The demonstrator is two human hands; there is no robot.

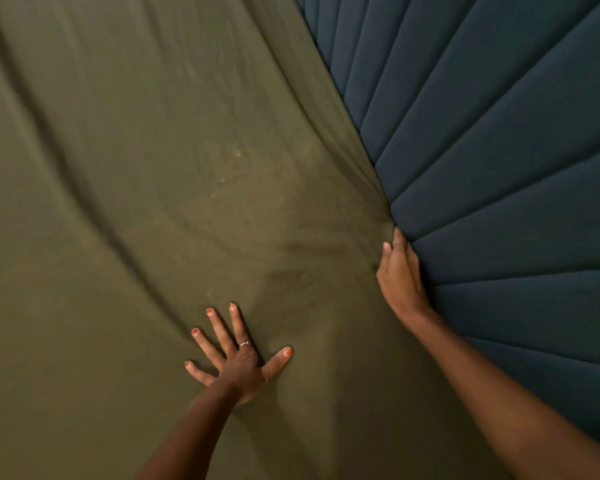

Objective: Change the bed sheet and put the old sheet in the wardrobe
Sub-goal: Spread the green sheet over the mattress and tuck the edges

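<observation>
Head view: we look down on an olive-green sheet spread over the bed, with a dark blue channelled headboard along the right
Left hand: our left hand lies flat on the sheet, fingers straight and spread wide, pressing the cloth down and holding nothing
Right hand: our right hand is wedged at the seam where sheet meets headboard; the fingers point into the gap and their ends are hidden, so we cannot tell whether they pinch cloth or only push it
Sheet: it covers everything of the bed we can see, with long soft folds running across it and tighter creases gathering toward the right hand
Step in hand: we judge this to be work on the sheet's edge at the headboard, either tucking or pulling it out; which one the picture does not settle
Done: a sheet lies on the bed; whether it is the old one or the fresh one we cannot say
Left: the creases are not yet smoothed; no wardrobe and no second sheet are in view, so the storing step looks to be ahead
</observation>
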